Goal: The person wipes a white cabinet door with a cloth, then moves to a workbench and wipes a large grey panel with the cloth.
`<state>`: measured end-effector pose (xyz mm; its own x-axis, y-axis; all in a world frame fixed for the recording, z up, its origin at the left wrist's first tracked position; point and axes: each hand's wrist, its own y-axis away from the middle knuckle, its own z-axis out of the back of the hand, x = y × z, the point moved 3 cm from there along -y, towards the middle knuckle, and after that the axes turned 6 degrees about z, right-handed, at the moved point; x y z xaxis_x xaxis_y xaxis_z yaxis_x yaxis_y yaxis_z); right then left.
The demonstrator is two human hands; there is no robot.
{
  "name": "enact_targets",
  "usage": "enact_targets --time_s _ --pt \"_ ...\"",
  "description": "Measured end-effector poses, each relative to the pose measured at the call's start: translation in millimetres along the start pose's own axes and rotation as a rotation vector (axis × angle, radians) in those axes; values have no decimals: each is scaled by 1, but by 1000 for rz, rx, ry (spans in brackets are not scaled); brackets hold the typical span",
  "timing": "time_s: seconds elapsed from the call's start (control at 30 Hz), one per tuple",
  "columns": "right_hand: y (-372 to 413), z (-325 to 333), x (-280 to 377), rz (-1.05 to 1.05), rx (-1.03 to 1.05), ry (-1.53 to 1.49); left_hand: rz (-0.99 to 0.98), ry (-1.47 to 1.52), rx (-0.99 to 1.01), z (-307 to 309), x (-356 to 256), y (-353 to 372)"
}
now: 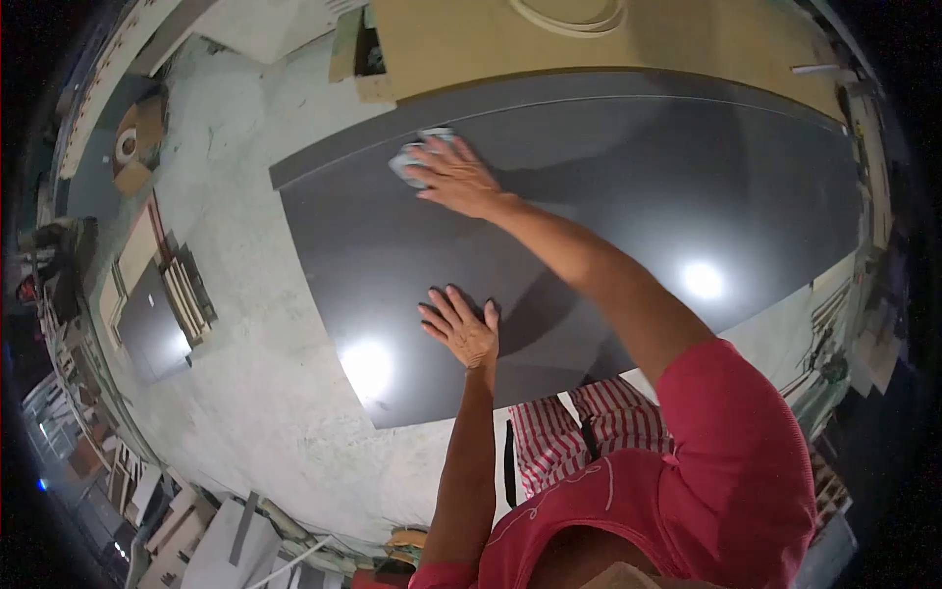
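A large dark grey panel (589, 216) lies flat in front of me, with bright light reflections on its glossy face. My right hand (456, 179) presses a pale bluish-white cloth (404, 162) against the panel near its far left part, close to the seam by the far strip (334, 157). The palm covers part of the cloth. Nearer to me, my left hand (459, 326) rests flat on the panel with its fingers spread, holding nothing.
Beyond the panel is a tan board (471, 44) with a coil of pale edging strip (574, 18) on it. Stacked offcuts (177, 294) and a small dark panel (152, 329) are on the concrete floor (245, 285) at left. A cardboard box (137, 147) sits farther back.
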<state>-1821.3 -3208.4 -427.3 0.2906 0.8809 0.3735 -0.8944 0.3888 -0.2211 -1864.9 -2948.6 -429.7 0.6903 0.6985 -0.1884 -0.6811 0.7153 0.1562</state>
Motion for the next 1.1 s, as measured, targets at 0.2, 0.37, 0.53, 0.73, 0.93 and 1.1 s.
enact_targets --time_s 0.2,0.37,0.53,0.73,0.93,1.1 --pt "222 106 -217 -632 -250 567 -33 -1 -75 3 -14 3" --pt "314 160 -278 -1333 -426 619 -131 -4 -114 -12 -69 -16" --pt "195 104 -191 -458 -519 154 -136 -32 -67 -27 -167 -60" --pt "114 82 -126 -64 -285 -113 -158 -4 -41 -40 -241 -76" --pt "186 158 -231 -373 -432 146 -90 -102 -46 -38 -258 -76" --pt "160 204 -230 -588 -608 87 -91 -125 -45 -36 -264 -73"
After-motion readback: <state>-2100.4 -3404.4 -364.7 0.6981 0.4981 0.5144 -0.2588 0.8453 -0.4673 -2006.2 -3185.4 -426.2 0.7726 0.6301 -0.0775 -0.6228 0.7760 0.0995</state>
